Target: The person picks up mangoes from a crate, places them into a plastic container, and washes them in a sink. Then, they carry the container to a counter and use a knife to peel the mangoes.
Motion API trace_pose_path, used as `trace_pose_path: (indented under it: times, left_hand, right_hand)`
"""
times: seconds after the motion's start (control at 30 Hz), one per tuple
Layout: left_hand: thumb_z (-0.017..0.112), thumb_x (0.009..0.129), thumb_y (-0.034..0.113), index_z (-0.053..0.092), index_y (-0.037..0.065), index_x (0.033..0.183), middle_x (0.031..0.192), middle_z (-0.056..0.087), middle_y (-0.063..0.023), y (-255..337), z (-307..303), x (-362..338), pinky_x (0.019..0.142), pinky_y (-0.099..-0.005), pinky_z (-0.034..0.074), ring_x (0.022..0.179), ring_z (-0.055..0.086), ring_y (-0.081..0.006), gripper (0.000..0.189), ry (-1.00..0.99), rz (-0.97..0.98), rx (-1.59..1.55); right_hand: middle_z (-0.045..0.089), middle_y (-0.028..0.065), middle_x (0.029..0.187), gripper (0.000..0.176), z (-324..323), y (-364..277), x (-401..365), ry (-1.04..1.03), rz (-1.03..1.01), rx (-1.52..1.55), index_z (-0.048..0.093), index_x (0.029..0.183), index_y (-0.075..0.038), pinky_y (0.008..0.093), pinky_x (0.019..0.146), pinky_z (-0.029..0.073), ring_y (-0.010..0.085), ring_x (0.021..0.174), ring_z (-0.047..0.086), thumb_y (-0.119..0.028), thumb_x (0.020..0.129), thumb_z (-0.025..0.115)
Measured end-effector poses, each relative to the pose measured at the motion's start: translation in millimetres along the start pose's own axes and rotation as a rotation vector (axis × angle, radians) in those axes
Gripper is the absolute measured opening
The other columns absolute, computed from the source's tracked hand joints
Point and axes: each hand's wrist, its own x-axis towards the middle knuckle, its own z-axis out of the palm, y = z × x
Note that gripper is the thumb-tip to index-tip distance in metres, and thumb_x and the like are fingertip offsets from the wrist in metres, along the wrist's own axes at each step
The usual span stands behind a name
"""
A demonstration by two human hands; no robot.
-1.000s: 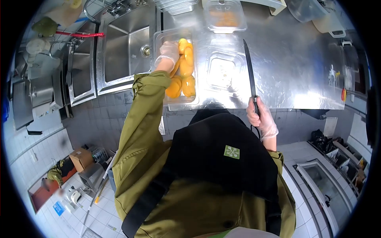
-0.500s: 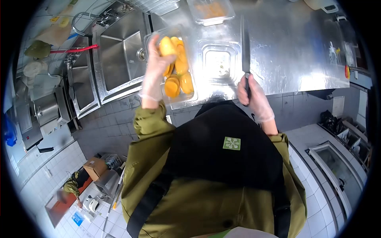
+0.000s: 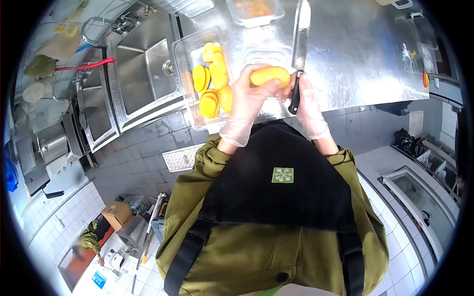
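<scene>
My left hand (image 3: 247, 96), in a clear glove, is closed on a smooth yellow mango (image 3: 269, 75), holding it over the counter near my apron. My right hand (image 3: 308, 103), also gloved, grips the black handle of a long knife (image 3: 300, 42). The blade points away from me, and its handle end is close to the mango's right side. Left of my hands, a clear plastic container (image 3: 183, 54) holds several yellow mango pieces (image 3: 217, 69). A square clear tub (image 3: 266, 52) sits behind the held mango, partly hidden by it and my left hand.
Another clear container (image 3: 254, 10) with orange pieces stands at the back of the steel counter (image 3: 355, 59). Sinks (image 3: 148, 64) lie to the left, with a red hose (image 3: 89, 64) beyond. Far off at lower left, a person (image 3: 90, 239) is by a white counter.
My left hand has brought a mango from the container rightward to the knife. My right hand has turned the knife so the broad side of its blade shows.
</scene>
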Motion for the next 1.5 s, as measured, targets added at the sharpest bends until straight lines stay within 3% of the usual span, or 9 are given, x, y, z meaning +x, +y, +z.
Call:
trace_pose_path:
  times: [0.07, 0.27, 0.37, 0.47, 0.53, 0.7, 0.8, 1.1, 1.5]
  left_hand:
    - [0.070, 0.077, 0.007, 0.049, 0.000, 0.114, 0.092, 0.060, -0.0068, 2, -8, 2, 0.072, -0.0268, 0.049, 0.084, 0.057, -0.0122, 0.043, -0.091, 0.013, 0.239]
    - [0.066, 0.079, 0.008, 0.047, 0.002, 0.119, 0.093, 0.059, -0.0059, 11, -12, 6, 0.065, -0.0255, 0.048, 0.075, 0.056, -0.0120, 0.045, -0.265, -0.421, -0.202]
    - [0.063, 0.080, 0.007, 0.043, 0.004, 0.121, 0.097, 0.058, -0.0071, 12, -4, -1, 0.060, -0.0240, 0.046, 0.071, 0.056, -0.0129, 0.045, -0.168, -0.201, -0.407]
    - [0.062, 0.080, 0.005, 0.040, 0.006, 0.121, 0.100, 0.057, -0.0080, 18, 1, -2, 0.059, -0.0239, 0.045, 0.072, 0.056, -0.0134, 0.047, -0.177, -0.128, -0.441]
    - [0.063, 0.080, 0.006, 0.041, 0.005, 0.120, 0.100, 0.057, -0.0083, 23, 5, -3, 0.058, -0.0236, 0.045, 0.071, 0.056, -0.0135, 0.046, -0.159, -0.125, -0.462]
    - [0.065, 0.079, 0.012, 0.043, 0.007, 0.120, 0.098, 0.056, -0.0058, 21, 16, -4, 0.057, -0.0235, 0.044, 0.070, 0.055, -0.0127, 0.046, -0.136, -0.091, -0.478]
    - [0.064, 0.080, 0.010, 0.041, 0.005, 0.119, 0.098, 0.055, -0.0063, 24, 22, -5, 0.058, -0.0228, 0.044, 0.070, 0.053, -0.0115, 0.046, -0.100, -0.083, -0.478]
    - [0.063, 0.082, 0.008, 0.041, 0.006, 0.120, 0.100, 0.053, -0.0053, 2, 35, -11, 0.059, -0.0223, 0.045, 0.070, 0.051, -0.0093, 0.044, 0.117, 0.093, -0.333]
    - [0.060, 0.084, 0.010, 0.042, 0.005, 0.121, 0.096, 0.054, -0.0057, 12, 33, -1, 0.053, -0.0205, 0.042, 0.063, 0.050, -0.0092, 0.041, 0.281, 0.114, -0.481]
  right_hand:
    - [0.049, 0.0039, 0.068, 0.041, -7, -5, -2, 0.029, -0.013, -0.039, 0.045, 0.082, -0.007, 0.0270, 0.063, 0.043, 0.0156, 0.067, 0.054, -0.043, 0.096, 0.031]
    - [0.044, -0.0002, 0.067, 0.042, -5, -36, 0, -0.069, -0.028, -0.253, 0.046, 0.084, -0.006, 0.0232, 0.057, 0.037, 0.0095, 0.059, 0.045, -0.044, 0.096, 0.032]
    - [0.041, -0.0032, 0.062, 0.043, 9, -56, -3, -0.033, -0.173, -0.444, 0.046, 0.083, -0.007, 0.0207, 0.049, 0.029, 0.0055, 0.052, 0.035, -0.045, 0.096, 0.031]
    - [0.049, 0.0081, 0.072, 0.009, 13, -58, -6, -0.015, -0.251, -0.797, 0.049, 0.087, -0.002, 0.0299, 0.055, 0.040, 0.0204, 0.059, 0.048, -0.011, 0.085, 0.049]
    - [0.051, 0.0133, 0.076, 0.014, 15, -55, -8, 0.008, -0.319, -0.919, 0.049, 0.088, 0.000, 0.0346, 0.057, 0.044, 0.0289, 0.062, 0.052, 0.005, 0.077, 0.056]
    - [0.049, 0.0096, 0.072, 0.009, 19, -50, -9, 0.067, -0.290, -0.676, 0.047, 0.084, -0.001, 0.0302, 0.054, 0.041, 0.0211, 0.060, 0.049, -0.009, 0.085, 0.049]
    - [0.041, -0.0031, 0.058, 0.044, 33, -52, -8, 0.074, -0.251, -0.167, 0.045, 0.079, -0.007, 0.0194, 0.045, 0.028, 0.0042, 0.048, 0.034, -0.047, 0.095, 0.033]
    - [0.046, 0.0017, 0.061, 0.031, 39, -47, -6, 0.173, -0.165, -0.216, 0.048, 0.079, -0.004, 0.0250, 0.053, 0.041, 0.0110, 0.054, 0.046, -0.026, 0.095, 0.034]
    - [0.044, 0.0019, 0.065, 0.021, 3, -39, -4, -0.016, -0.374, -0.912, 0.048, 0.087, -0.003, 0.0260, 0.058, 0.039, 0.0111, 0.061, 0.040, -0.021, 0.096, 0.041]
